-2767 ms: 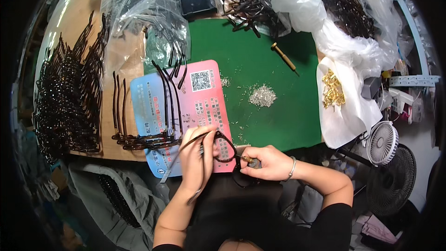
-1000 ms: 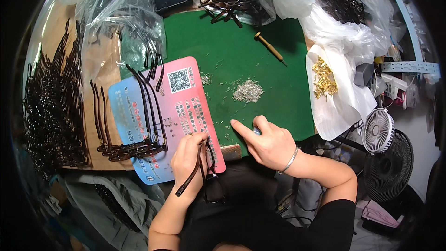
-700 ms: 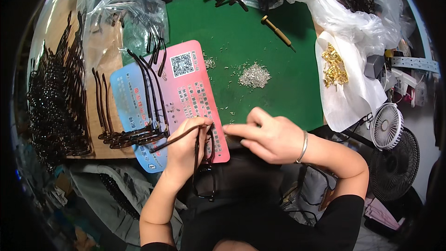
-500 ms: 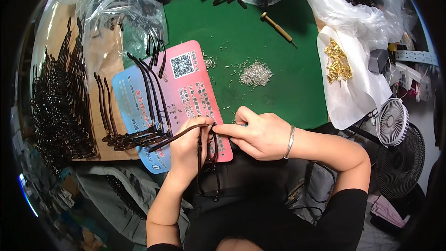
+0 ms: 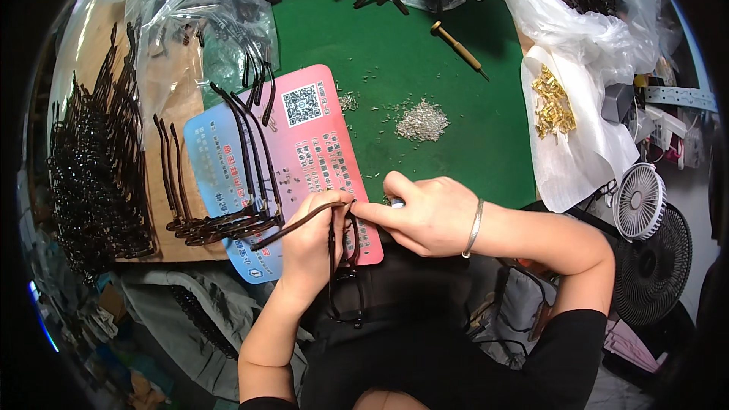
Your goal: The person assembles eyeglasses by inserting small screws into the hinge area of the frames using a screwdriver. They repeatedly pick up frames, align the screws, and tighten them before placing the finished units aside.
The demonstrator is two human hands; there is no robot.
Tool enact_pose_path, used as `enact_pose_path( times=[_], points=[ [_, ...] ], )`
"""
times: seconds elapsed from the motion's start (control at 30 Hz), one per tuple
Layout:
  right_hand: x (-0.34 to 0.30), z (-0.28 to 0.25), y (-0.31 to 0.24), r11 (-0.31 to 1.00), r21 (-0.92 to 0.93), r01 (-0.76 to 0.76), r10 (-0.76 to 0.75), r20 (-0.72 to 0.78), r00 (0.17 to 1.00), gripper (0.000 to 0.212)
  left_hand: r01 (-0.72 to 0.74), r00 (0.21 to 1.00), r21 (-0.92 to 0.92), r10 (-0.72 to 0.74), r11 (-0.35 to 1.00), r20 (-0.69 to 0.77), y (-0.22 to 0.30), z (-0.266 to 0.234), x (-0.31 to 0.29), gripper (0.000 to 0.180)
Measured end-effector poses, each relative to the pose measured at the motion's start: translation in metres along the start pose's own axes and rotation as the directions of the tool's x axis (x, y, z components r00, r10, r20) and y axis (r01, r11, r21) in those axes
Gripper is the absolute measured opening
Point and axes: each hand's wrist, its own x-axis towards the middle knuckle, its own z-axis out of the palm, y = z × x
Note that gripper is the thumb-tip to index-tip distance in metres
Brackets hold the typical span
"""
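My left hand [image 5: 310,247] is closed around a dark eyeglass frame [image 5: 345,311]; its rims hang below my fingers, and a dark temple arm [image 5: 292,229] sticks out to the left. At the hinge end, my right hand [image 5: 429,216] touches with its extended index finger, the thumb bent and the other fingers curled. A small pale-blue end shows beside that thumb; the rest of what it holds is hidden. Beneath the left hand lies a pink and blue printed mat [image 5: 334,137]. Several glasses frames [image 5: 228,229] with temples raised rest on its left part.
A heap of tiny silver screws [image 5: 423,121] lies on the green mat [image 5: 471,159], with a brass screwdriver [image 5: 460,50] behind it. Gold pieces [image 5: 554,102] rest on white paper at right, near a small fan [image 5: 639,200]. Many dark frames [image 5: 99,175] are stacked at left.
Both hands stay at the hinge with nearly the same grip. The view has shifted slightly, and the temple arm has moved a little to the right.
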Motion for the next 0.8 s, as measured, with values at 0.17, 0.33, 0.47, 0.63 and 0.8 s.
enact_pose_path(
  times=[0.17,0.33,0.47,0.63,0.8],
  points=[
    [0.008,-0.004,0.010,0.982,-0.150,0.119,-0.115,0.036,0.993,0.042,0.011,1.000,0.027,-0.010,1.000,-0.015,-0.007,0.003,-0.004,0.005],
    [0.011,-0.002,0.012,0.981,-0.145,0.129,-0.127,0.026,0.992,0.041,-0.016,1.000,0.031,0.016,0.999,0.002,-0.007,0.000,0.000,0.005],
    [0.013,0.000,0.012,0.982,-0.131,0.138,-0.134,0.043,0.990,0.039,0.040,0.999,0.017,-0.040,0.999,-0.013,-0.008,0.002,-0.001,0.005],
    [0.010,0.003,0.011,0.975,-0.177,0.134,-0.133,0.017,0.991,0.035,0.048,0.997,-0.004,-0.048,0.999,-0.064,-0.005,0.005,0.000,0.004],
    [-0.005,-0.003,0.002,0.997,-0.080,-0.007,0.000,-0.085,0.996,0.039,0.033,0.989,-0.043,-0.038,0.999,-0.141,0.004,0.003,-0.001,0.008]
  ],
)
